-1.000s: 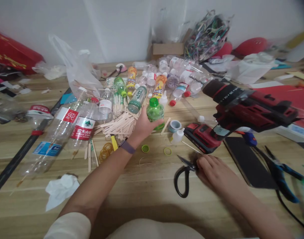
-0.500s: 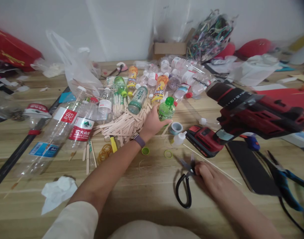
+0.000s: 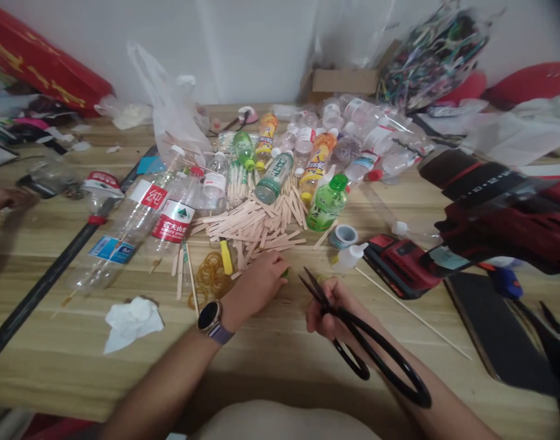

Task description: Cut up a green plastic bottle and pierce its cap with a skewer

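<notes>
My left hand [image 3: 257, 286], with a watch [image 3: 210, 316] on its wrist, is low over the table beside the wooden sticks [image 3: 252, 229]. Its fingers are closed at a small green cap [image 3: 285, 272]. In my right hand [image 3: 332, 305] are black-handled scissors [image 3: 328, 304], their blades slightly apart and pointing up and left. A green bottle [image 3: 326, 203] stands upright beyond both hands, touched by neither. Near it are a roll of tape [image 3: 343, 236] and a small white squeeze bottle [image 3: 350, 256].
Clear plastic bottles [image 3: 174, 220] lie at the left beside a black bar [image 3: 46, 284]. Rubber bands [image 3: 212, 275] and a crumpled tissue [image 3: 133, 321] are nearer. A red drill [image 3: 500, 214] and a phone [image 3: 500, 330] occupy the right. Another person's hand [image 3: 9, 198] shows at the left edge.
My left hand has left the green bottle and come back to the small green cap. My right hand has moved left and up with the scissors, now turned. The view has shifted.
</notes>
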The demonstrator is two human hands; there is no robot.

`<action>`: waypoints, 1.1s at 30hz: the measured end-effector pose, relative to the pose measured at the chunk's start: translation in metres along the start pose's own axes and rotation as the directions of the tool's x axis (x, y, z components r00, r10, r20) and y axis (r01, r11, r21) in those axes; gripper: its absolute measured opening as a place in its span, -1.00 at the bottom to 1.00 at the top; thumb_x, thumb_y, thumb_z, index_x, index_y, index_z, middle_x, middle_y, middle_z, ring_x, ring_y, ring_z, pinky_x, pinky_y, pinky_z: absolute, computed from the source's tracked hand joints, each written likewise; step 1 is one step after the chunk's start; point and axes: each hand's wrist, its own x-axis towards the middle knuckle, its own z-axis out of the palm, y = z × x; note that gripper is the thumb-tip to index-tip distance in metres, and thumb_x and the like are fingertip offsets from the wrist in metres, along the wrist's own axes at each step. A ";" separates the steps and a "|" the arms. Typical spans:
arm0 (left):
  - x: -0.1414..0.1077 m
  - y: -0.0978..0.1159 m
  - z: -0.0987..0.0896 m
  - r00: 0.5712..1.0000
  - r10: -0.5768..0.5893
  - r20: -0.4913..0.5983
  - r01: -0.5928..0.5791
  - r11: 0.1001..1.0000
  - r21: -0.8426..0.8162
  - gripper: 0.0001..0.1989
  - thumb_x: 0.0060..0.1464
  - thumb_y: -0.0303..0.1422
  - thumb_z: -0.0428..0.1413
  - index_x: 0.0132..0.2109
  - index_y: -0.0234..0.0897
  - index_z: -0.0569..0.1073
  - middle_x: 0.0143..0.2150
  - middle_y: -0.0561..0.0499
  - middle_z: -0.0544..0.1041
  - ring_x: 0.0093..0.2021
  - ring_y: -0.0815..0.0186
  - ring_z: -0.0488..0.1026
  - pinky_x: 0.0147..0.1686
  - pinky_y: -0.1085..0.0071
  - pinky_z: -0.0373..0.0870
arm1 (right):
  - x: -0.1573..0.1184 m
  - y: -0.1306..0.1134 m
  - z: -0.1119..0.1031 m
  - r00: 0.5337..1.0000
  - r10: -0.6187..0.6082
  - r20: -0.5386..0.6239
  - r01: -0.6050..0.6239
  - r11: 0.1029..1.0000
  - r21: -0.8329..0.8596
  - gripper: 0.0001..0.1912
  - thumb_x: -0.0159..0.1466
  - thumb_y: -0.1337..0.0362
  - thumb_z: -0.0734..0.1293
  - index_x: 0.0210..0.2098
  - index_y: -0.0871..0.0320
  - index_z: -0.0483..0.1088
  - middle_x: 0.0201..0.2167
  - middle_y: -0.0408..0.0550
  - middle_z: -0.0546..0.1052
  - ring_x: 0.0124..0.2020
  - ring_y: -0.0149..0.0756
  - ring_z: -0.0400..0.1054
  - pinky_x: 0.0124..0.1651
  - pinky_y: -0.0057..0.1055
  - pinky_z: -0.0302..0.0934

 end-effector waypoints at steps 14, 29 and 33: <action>-0.054 0.008 0.001 0.988 -0.151 0.023 0.138 0.822 -0.552 -0.75 0.10 -0.36 0.28 -0.06 -0.18 0.50 -0.02 -0.08 0.64 0.02 0.15 0.59 0.05 0.18 0.50 | -0.014 -0.003 -0.004 0.929 -0.076 -0.361 0.076 0.997 -0.014 -0.60 0.36 -0.13 0.36 -0.24 0.06 0.26 -0.25 -0.10 0.54 -0.45 -0.37 0.35 -0.35 -0.37 0.19; -0.060 -0.004 0.025 0.989 0.134 -0.059 -0.125 0.982 0.141 -0.71 0.12 -0.34 0.31 -0.01 -0.22 0.50 0.04 -0.14 0.60 0.11 0.03 0.47 0.13 0.00 0.42 | -0.010 -0.008 -0.016 0.942 -0.155 -0.297 0.097 0.974 -0.203 -0.61 0.16 -0.05 0.55 -0.37 0.07 0.40 -0.27 -0.03 0.57 -0.39 -0.22 0.51 -0.35 -0.30 0.43; -0.058 -0.001 0.030 0.991 0.125 -0.043 -0.111 0.964 0.242 -0.59 0.09 -0.31 0.34 0.07 -0.29 0.49 0.06 -0.19 0.55 0.10 -0.02 0.43 0.11 -0.03 0.40 | -0.012 -0.009 -0.018 0.953 -0.154 -0.259 0.090 0.966 -0.242 -0.65 0.20 -0.03 0.53 -0.33 0.06 0.40 -0.30 -0.04 0.56 -0.38 -0.22 0.50 -0.35 -0.32 0.43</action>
